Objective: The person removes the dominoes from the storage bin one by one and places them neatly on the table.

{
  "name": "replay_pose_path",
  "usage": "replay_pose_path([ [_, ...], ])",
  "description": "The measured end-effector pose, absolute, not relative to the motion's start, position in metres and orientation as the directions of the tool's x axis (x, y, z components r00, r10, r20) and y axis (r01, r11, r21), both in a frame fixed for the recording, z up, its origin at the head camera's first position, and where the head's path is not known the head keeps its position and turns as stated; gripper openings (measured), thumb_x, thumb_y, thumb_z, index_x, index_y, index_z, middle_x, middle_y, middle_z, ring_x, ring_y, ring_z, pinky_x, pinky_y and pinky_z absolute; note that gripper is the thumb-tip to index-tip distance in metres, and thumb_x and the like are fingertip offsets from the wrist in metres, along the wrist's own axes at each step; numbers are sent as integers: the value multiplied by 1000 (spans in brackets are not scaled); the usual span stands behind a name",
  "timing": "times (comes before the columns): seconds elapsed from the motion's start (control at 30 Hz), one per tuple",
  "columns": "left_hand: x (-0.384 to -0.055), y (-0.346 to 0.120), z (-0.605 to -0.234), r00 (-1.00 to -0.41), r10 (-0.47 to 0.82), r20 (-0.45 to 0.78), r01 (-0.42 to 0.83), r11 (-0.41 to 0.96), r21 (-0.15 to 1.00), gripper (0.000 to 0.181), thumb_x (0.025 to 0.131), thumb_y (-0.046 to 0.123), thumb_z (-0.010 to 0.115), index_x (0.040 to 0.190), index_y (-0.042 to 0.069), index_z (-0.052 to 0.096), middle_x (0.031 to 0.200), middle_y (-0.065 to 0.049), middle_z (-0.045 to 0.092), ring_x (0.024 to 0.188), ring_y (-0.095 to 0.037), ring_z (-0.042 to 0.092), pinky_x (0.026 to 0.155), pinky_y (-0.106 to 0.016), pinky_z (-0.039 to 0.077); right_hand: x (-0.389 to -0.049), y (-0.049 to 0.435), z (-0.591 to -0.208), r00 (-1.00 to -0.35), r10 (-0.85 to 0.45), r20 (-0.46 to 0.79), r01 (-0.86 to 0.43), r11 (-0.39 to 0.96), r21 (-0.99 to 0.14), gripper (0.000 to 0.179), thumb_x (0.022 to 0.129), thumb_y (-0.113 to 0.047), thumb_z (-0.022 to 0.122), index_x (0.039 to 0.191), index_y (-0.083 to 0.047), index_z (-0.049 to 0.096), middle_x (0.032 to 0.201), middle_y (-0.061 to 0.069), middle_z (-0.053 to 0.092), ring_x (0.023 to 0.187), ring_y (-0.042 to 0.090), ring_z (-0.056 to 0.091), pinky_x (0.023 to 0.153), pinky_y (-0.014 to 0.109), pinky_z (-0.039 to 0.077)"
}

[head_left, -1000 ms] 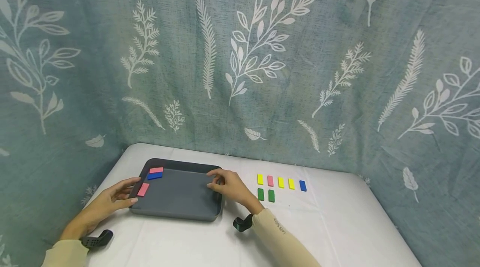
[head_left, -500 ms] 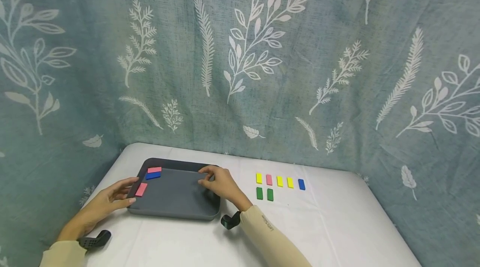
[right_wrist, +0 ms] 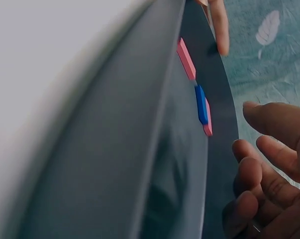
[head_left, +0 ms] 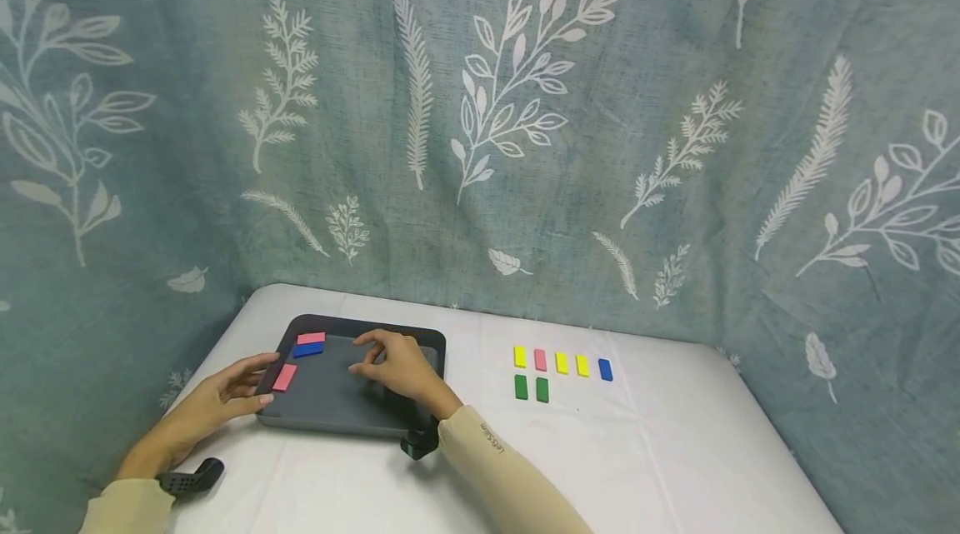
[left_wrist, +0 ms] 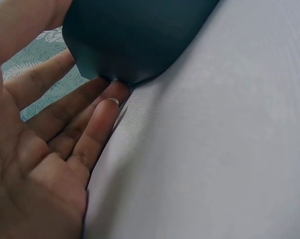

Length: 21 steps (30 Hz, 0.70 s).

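Note:
My left hand (head_left: 206,413) is at the left end of a dark grey rectangular tray (head_left: 360,430), its fingertips touching the rim. The left wrist view shows those fingers (left_wrist: 97,127) against the tray's rounded corner (left_wrist: 120,40). Above the tray floor is my right hand (head_left: 397,363), thumb and index finger apart, with nothing visible between them. At the left of the tray lie a pink block (head_left: 284,377), a blue block (head_left: 308,349) and another pink block (head_left: 311,338) touching the blue one. The right wrist view also shows this blue block (right_wrist: 201,104), with the right hand (right_wrist: 274,174) nearby.
Right of the tray, on the white tablecloth (head_left: 600,451), several blocks form two rows. The back row has yellow blocks (head_left: 561,363), a pink block (head_left: 540,360) and a blue block (head_left: 605,370). Two green blocks (head_left: 542,390) sit in front. A patterned curtain (head_left: 450,251) hangs behind.
My right hand has moved left, from the tray's right rim to above its middle. The left hand stays at the left end, and the blocks keep their places.

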State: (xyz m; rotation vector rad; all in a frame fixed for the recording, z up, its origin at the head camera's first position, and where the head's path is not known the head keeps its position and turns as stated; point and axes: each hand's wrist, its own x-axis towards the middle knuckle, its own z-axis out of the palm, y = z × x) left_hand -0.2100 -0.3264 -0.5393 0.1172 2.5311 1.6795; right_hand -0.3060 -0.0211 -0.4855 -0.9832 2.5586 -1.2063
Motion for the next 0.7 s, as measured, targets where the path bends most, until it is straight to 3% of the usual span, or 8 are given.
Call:
replay_pose_path([
  [0.33,-210,-327,-537,-991,104,-80,-32,396,918,80,95,38,75,161,17,34,158,-21,35,133,-44,39,97,-67,40,-295,-61,-490,-745,-657,111,-506,450,-736,44,91,-21,81,130,-6,67,78,-11,65,50,5,53,56,18,45],
  [0.7,-210,-330,-536,-992,113,-57,-13,357,934,76,96,35,75,159,18,37,160,-16,34,132,-42,41,95,-61,43,-287,-102,-498,-780,-622,73,-469,504,-726,46,86,-22,86,127,-10,70,69,-15,64,46,2,55,49,18,49],
])
